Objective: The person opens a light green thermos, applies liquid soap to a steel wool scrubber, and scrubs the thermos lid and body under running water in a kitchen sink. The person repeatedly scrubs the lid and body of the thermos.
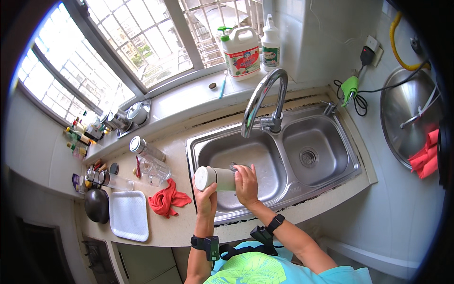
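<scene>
Over the large left basin of the steel sink, a pale green tumbler with a cream lid lies nearly level in the air. My left hand grips it around the lid end. At its other end is my right hand, fingers curled against the tumbler. A dark grey mesh scouring pad peeks out by the right fingertips; most of it is hidden by the hand and tumbler. The chrome faucet arches above the basin behind my hands, and no running water is visible.
Left of the sink lie a red cloth, a white tray, a glass jug, and a lidded bottle. A large detergent jug and spray bottle stand on the sill. A steel lid hangs right.
</scene>
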`<state>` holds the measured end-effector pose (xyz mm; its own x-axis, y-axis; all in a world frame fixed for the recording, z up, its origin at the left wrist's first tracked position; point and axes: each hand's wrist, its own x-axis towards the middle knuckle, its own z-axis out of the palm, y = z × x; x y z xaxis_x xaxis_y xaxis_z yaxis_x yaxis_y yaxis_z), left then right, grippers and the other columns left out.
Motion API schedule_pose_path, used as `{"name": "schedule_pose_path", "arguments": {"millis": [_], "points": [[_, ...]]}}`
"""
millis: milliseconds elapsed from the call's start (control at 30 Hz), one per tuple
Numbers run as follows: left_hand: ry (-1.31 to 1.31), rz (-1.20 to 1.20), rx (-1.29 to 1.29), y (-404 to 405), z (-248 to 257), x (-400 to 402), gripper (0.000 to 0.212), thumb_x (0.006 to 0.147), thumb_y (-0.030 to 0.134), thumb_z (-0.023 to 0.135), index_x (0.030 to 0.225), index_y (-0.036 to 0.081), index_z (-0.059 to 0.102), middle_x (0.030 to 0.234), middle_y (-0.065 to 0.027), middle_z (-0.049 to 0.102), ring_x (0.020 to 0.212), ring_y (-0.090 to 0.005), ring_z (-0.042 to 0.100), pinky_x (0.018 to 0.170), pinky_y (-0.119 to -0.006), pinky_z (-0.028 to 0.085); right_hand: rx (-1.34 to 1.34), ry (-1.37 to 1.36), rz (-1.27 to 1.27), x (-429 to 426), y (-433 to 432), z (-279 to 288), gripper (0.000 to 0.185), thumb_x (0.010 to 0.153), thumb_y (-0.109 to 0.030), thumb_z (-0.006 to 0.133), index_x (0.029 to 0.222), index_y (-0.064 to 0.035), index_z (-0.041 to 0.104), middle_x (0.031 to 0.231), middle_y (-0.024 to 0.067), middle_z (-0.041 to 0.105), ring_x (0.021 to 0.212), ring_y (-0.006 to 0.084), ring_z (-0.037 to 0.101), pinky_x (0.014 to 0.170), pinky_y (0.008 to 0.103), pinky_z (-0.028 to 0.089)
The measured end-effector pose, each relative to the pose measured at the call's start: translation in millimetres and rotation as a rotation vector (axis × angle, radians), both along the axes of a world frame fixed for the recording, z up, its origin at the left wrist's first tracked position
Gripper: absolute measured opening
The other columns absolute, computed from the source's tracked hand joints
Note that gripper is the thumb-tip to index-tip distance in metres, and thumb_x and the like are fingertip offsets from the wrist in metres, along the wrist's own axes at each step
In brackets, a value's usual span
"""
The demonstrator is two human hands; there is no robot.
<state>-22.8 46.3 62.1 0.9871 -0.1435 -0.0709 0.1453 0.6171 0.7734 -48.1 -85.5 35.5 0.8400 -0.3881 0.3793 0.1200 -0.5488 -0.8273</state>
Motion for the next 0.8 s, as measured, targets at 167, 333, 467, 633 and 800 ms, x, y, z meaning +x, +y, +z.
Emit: {"name": "schedule_pose_path", "arguments": {"millis": [167, 333, 467, 633, 800], "points": [[0.013, 0.029, 0.033, -12, -3, -5, 0.062, 0.07, -0.008, 0.062, 0.125, 0.005, 0.036, 0.112, -0.0083, 0.05, 0.106, -0.02, 0.052, 0.093, -0.032, 0.042, 0.048, -0.131, 0.041, 9, 25, 26, 0.025, 0.092, -0.017, 0.043, 0.11, -0.0075, 0.056, 0.104, 0.0107, 0.059, 0.101, 0.0277, 0.055, 0.105, 0.0524, 0.025], [0.002, -0.028, -0.018, -3, -5, -2, 0.058, 0.07, -0.003, 0.063, 0.124, 0.003, 0.04, 0.112, -0.0094, 0.051, 0.103, -0.0201, 0.053, 0.093, -0.032, 0.042, -0.071, -0.18, 0.031, 3, 13, 17, 0.027, 0.09, -0.019, 0.045, 0.112, -0.0062, 0.055, 0.106, 0.0111, 0.057, 0.103, 0.0271, 0.054, 0.107, 0.0507, 0.023], [-0.004, -0.056, -0.07, 7, -4, 1, 0.058, 0.071, 0.0, 0.063, 0.124, 0.001, 0.04, 0.113, -0.0101, 0.051, 0.104, -0.0204, 0.052, 0.094, -0.033, 0.041, -0.122, -0.121, -0.042, -4, -11, -13, 0.027, 0.088, -0.021, 0.048, 0.108, -0.0041, 0.055, 0.104, 0.0123, 0.057, 0.103, 0.0273, 0.054, 0.106, 0.0512, 0.025], [-0.044, -0.035, -0.044, 11, -1, 6, 0.058, 0.071, 0.0, 0.062, 0.124, 0.001, 0.041, 0.114, -0.0103, 0.051, 0.105, -0.0208, 0.052, 0.094, -0.033, 0.041, -0.023, -0.034, -0.101, 0, -18, -21, 0.022, 0.09, -0.017, 0.045, 0.103, -0.0033, 0.056, 0.102, 0.013, 0.058, 0.1, 0.0305, 0.054, 0.104, 0.0497, 0.027], [-0.052, -0.028, -0.009, 7, -8, 8, 0.057, 0.071, -0.001, 0.062, 0.124, 0.002, 0.04, 0.112, -0.0097, 0.052, 0.105, -0.0209, 0.052, 0.094, -0.034, 0.041, 0.045, -0.055, 0.034, 9, 2, 11, 0.025, 0.091, -0.018, 0.043, 0.107, -0.0047, 0.057, 0.105, 0.0121, 0.059, 0.101, 0.0302, 0.055, 0.102, 0.0496, 0.03]]}}
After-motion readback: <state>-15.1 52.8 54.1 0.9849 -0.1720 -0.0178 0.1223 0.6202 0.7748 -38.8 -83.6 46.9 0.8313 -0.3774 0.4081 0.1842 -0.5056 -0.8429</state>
